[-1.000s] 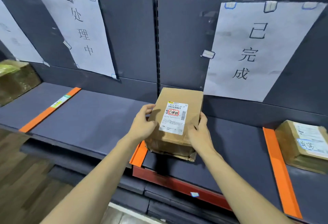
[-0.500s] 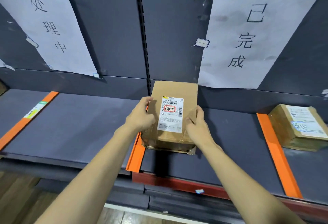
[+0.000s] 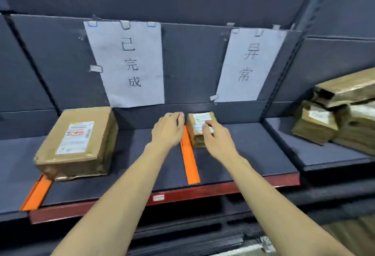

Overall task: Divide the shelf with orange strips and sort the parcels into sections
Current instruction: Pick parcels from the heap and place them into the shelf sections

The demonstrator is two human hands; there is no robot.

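Observation:
A large brown parcel (image 3: 77,144) with a white label lies on the dark shelf (image 3: 253,154) under the paper sign 已完成 (image 3: 129,63), beside an orange strip (image 3: 35,194) at its front left corner. A second orange strip (image 3: 189,160) runs front to back in the middle. Just right of that strip sits a small brown parcel (image 3: 197,123). My left hand (image 3: 168,128) hovers empty, fingers loosely bent, left of the small parcel. My right hand (image 3: 218,138) reaches over its right side with fingers relaxed; contact is unclear.
A second paper sign 异常 (image 3: 249,63) hangs above the right section. A stack of several brown parcels (image 3: 334,113) rests on the neighbouring shelf at the far right. The shelf's red front edge (image 3: 203,192) runs below my forearms.
Both hands have let go of the large parcel, which now lies on the shelf at left. The view has swung right and my hands have moved to the small parcel.

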